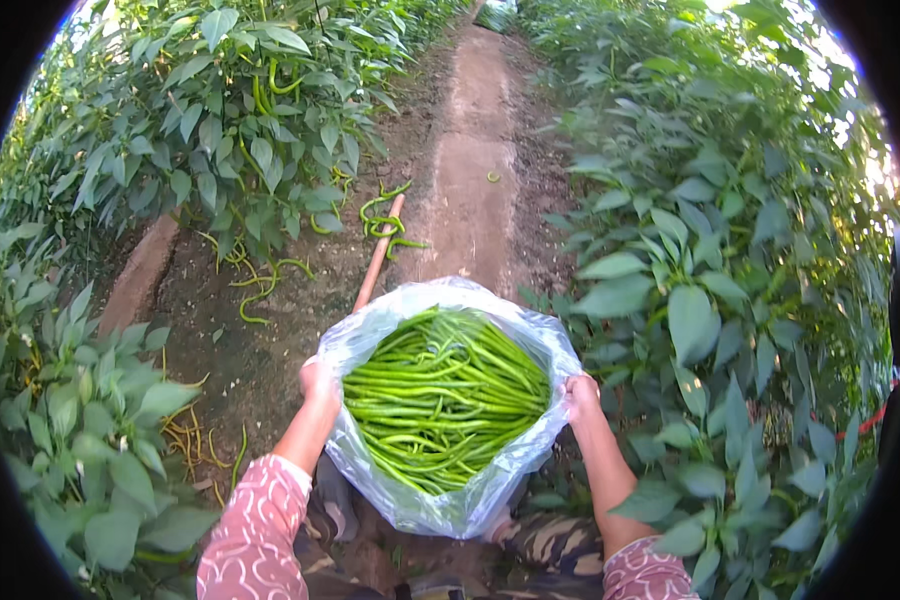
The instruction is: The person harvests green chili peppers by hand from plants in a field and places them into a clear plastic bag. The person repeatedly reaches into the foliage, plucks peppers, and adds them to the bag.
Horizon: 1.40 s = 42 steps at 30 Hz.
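Observation:
A clear plastic bag (450,517) full of long green chili peppers (446,397) is held in front of my legs, its mouth spread wide. My left hand (319,384) grips the bag's rim on the left. On the opposite side my right hand (581,391) is closed on the rim. Most of the peppers lie crosswise in neat layers, their top layer facing up at me. The fingers of both hands are partly hidden by the folded plastic.
Leafy pepper plants (217,112) rise on the left, and more plants (690,322) crowd the right. A dirt path (476,150) runs ahead between them. Loose curled peppers (382,225) lie beside a thin pole (379,259). A filled bag (496,15) stands far along the path.

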{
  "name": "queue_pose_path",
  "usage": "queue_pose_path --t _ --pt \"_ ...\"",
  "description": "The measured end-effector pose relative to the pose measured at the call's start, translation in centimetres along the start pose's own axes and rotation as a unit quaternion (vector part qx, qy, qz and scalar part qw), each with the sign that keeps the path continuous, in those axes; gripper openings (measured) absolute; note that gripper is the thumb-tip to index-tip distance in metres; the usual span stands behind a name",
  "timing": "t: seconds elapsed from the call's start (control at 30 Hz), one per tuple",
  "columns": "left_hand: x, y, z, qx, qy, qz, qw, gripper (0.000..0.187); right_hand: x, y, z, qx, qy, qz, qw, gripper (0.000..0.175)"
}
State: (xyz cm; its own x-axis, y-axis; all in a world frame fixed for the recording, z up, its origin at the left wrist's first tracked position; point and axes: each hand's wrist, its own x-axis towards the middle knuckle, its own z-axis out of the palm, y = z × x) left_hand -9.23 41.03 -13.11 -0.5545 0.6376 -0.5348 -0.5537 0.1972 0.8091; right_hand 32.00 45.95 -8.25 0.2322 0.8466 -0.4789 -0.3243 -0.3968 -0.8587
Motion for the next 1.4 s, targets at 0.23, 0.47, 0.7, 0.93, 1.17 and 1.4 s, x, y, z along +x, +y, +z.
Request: queue_pose_path --t 0.23,0.47,0.7,0.93,1.17,1.4 --pt "1.5 9.9 7.0 -0.205 -0.022 0.003 0.978 0.025 12.8 -4.0 3.5 0.274 -0.140 -0.093 0.947 0.009" --pt "5.5 11.9 12.2 -0.229 -0.028 0.038 0.972 0.022 13.4 -10.9 9.8 0.132 -0.012 -0.153 0.979 0.027" --pt "9.5 10.0 17.3 -0.184 -0.011 0.035 0.982 0.029 16.8 -9.7 9.8 0.085 0.008 -0.168 0.982 0.030" --pt "12.0 9.7 17.3 0.169 -0.087 0.051 0.980 0.027 14.2 -12.2 10.4 -0.242 0.025 -0.223 0.944 0.025" --pt "12.2 11.6 14.6 0.345 -0.099 0.131 0.924 0.020 4.6 -9.0 13.5 -0.510 0.092 -0.513 0.684 0.032" --pt "3.5 14.5 18.5 0.664 0.025 0.408 0.626 0.034 -1.9 -7.0 12.1 -0.430 -0.181 -0.411 0.783 0.023"
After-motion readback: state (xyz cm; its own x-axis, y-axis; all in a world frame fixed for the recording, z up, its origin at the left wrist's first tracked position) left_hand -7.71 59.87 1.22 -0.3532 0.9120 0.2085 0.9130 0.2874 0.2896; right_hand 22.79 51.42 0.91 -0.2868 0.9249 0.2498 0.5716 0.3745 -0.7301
